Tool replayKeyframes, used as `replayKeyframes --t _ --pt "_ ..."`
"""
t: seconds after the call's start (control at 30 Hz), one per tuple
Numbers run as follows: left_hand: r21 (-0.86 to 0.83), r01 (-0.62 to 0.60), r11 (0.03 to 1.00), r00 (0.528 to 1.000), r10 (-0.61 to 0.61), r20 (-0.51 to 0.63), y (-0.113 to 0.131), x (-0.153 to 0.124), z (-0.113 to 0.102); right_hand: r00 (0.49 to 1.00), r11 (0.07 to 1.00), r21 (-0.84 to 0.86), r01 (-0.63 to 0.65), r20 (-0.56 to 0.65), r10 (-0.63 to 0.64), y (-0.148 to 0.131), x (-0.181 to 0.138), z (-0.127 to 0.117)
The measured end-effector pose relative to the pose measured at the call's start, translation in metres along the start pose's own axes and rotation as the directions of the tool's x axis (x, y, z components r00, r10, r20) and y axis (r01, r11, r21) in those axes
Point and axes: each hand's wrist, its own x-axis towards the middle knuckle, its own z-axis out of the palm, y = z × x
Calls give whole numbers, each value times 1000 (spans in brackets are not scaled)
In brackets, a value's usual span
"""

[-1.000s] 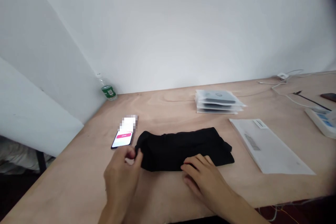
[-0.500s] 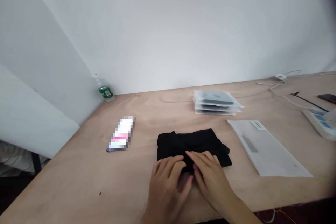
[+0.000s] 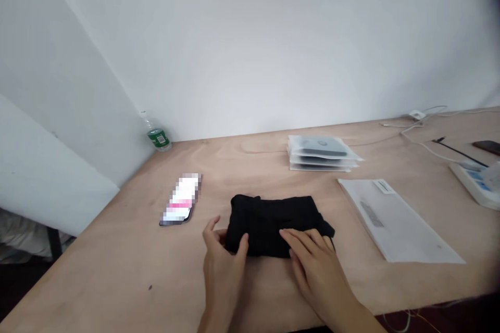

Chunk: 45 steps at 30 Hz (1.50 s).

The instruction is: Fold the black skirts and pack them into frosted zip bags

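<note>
A black garment (image 3: 275, 221), folded into a compact rectangle, lies on the wooden table (image 3: 117, 276) in front of me. My left hand (image 3: 222, 265) grips its near left corner, thumb on one side and fingers curled on the cloth. My right hand (image 3: 314, 263) lies flat with fingers stretched out on the garment's near right part, pressing it down.
A phone (image 3: 179, 203) lies left of the garment. A green-labelled bottle (image 3: 155, 132) stands in the back left corner. A stack of packaged items (image 3: 320, 152) sits behind, a flat white bag (image 3: 396, 221) to the right. Cables (image 3: 425, 130) and a power strip (image 3: 474, 181) lie far right.
The long garment was folded over from the left into a shorter rectangle. My left hand then moved from its middle to its left corner; my right hand stayed on the cloth.
</note>
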Motion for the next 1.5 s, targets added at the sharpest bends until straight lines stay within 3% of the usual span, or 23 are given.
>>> replayKeyframes --t 0.17,0.27,0.33,0.4,0.47,0.53,0.7,0.9,1.03,1.2,1.27,1.4,1.5 --pt "-38 -51 998 983 43 -180 -1 10 -21 997 998 59 -25 -65 29 0 -10 -1" --pt "0 -256 967 931 246 -269 3 5 -13 996 990 116 -81 -23 84 3 -11 1" --pt "48 -494 868 839 490 -238 5 -2 -1 988 969 196 -152 -5 156 7 -10 3" --pt "90 -696 712 707 702 -85 5 -11 10 965 923 294 -250 -6 263 11 -8 5" --pt "121 -788 604 615 784 87 4 -18 16 931 861 380 -338 0 365 14 -7 7" --pt "161 -791 590 611 775 165 0 -22 17 908 814 430 -390 29 419 15 -5 9" --pt "138 -778 613 628 759 171 -7 -25 8 907 814 428 -393 33 420 8 2 7" --pt "60 -833 549 552 824 128 -8 -29 6 913 857 346 -382 -2 408 1 0 -1" --pt "98 -858 504 513 836 194 -12 -31 10 929 902 233 -362 7 371 3 -4 0" --pt "125 -836 535 549 819 168 -4 -35 10 941 921 218 -323 -30 337 27 -2 -11" --pt "174 -830 530 556 813 174 3 -35 10 925 928 95 -360 -94 369 48 -2 -20" --pt "295 -855 427 518 736 436 10 -30 16 841 780 -319 -539 -158 517 90 -5 -34" --pt "306 -865 397 501 665 554 5 -28 23 802 701 -423 -574 -115 587 104 -8 -34"
